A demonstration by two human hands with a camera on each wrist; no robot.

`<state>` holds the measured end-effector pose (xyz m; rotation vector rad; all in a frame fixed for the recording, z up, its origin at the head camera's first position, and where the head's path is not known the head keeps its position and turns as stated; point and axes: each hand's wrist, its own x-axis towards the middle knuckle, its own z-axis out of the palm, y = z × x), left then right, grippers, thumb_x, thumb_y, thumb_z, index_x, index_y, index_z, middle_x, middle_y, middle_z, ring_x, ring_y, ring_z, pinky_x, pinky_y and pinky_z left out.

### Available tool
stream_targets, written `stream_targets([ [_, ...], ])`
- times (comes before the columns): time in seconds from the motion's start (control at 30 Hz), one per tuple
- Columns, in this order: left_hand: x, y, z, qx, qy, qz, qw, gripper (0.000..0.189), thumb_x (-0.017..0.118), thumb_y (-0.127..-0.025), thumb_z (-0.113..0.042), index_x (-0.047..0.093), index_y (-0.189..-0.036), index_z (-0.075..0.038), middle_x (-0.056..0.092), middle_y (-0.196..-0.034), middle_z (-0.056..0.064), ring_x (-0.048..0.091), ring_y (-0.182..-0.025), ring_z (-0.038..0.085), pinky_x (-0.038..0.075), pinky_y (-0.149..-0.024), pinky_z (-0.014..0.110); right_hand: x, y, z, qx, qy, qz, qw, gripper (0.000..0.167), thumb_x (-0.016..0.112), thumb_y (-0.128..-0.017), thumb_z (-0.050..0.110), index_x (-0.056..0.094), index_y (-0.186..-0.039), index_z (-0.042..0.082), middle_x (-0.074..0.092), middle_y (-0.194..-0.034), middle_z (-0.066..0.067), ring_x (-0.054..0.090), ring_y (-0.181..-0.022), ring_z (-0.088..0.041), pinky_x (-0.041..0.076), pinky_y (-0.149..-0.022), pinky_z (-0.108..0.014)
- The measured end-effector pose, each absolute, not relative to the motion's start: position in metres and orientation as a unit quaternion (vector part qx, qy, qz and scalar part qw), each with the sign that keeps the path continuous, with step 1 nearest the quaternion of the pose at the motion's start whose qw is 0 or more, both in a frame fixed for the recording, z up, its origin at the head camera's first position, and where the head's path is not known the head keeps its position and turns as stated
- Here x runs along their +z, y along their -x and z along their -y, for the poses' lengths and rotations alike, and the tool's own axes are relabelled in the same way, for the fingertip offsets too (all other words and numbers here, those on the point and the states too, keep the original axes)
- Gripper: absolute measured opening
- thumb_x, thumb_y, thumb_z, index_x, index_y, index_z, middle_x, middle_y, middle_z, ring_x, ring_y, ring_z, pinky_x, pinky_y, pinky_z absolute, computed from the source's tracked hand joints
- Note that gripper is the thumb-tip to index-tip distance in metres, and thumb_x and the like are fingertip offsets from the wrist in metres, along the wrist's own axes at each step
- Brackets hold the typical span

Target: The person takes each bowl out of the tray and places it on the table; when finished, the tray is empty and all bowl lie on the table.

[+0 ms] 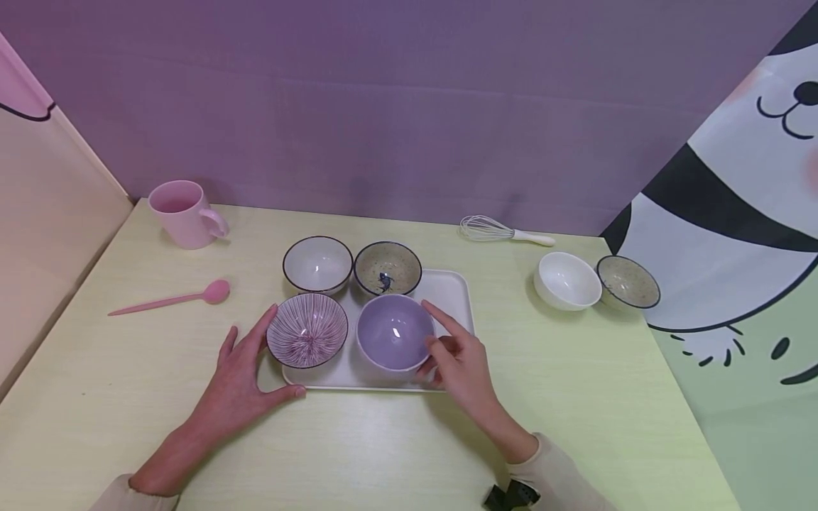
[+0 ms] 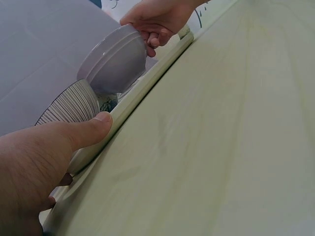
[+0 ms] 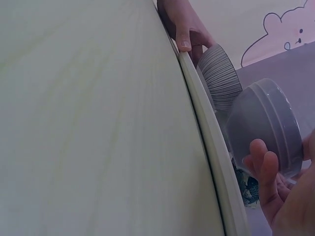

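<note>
In the head view a white tray (image 1: 454, 298) carries several bowls in two rows. My right hand (image 1: 460, 362) holds the plain purple bowl (image 1: 395, 333) by its right side, forefinger along the rim and other fingers curled against the wall. Beside it sits a striped bowl (image 1: 307, 331) with dark radiating lines. My left hand (image 1: 233, 383) is spread around its left side, forefinger at the rim. The left thumb (image 2: 93, 130) lies along the tray's front edge. Behind stand a white dark-rimmed bowl (image 1: 317, 263) and a beige bowl (image 1: 388, 266) with a blue figure inside.
A pink mug (image 1: 185, 216) and a pink spoon (image 1: 172, 301) are on the left of the table. To the right are a whisk (image 1: 505, 232), a white bowl (image 1: 567, 281) and another beige bowl (image 1: 628, 282) near the table's edge. A purple wall panel (image 1: 383, 128) closes off the back.
</note>
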<state>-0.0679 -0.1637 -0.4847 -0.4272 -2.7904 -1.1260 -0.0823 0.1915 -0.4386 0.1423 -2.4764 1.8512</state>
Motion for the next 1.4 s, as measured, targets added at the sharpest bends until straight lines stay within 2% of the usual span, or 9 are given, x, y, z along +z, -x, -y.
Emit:
stream_targets([
  [0.5, -0.485, 0.067, 0.163, -0.370, 0.143, 0.916, 0.056, 0.138, 0.104, -0.076, -0.035, 0.015, -0.180, -0.019, 0.041, -0.174, 0.026, 0.042, -0.157, 0.051, -0.001, -0.141, 0.054, -0.430, 0.080, -0.212, 0.606, -0.023, 0.793, 0.052, 0.056, 0.056, -0.104, -0.004, 0.067, -0.156, 0.017, 0.072, -0.069, -0.021, 0.073, -0.054, -0.028, 0.053, -0.044, -0.025],
  [1.03, -0.487, 0.068, 0.164, -0.369, 0.148, 0.915, 0.065, 0.138, 0.104, -0.075, -0.037, 0.015, -0.180, -0.018, 0.042, -0.173, 0.026, 0.043, -0.155, 0.052, 0.000, -0.141, 0.054, -0.429, 0.084, -0.246, 0.608, 0.003, 0.788, 0.094, 0.059, 0.051, -0.104, -0.008, 0.065, -0.157, 0.014, 0.072, -0.066, -0.022, 0.073, -0.052, -0.024, 0.052, -0.041, -0.024],
  [1.4, -0.487, 0.068, 0.164, -0.368, 0.146, 0.916, 0.062, 0.138, 0.104, -0.076, -0.037, 0.015, -0.180, -0.018, 0.041, -0.173, 0.026, 0.043, -0.156, 0.051, 0.000, -0.141, 0.054, -0.426, 0.087, -0.267, 0.613, 0.037, 0.780, 0.117, 0.058, 0.048, -0.106, -0.007, 0.064, -0.158, 0.014, 0.072, -0.065, -0.018, 0.074, -0.053, -0.022, 0.052, -0.042, -0.022],
])
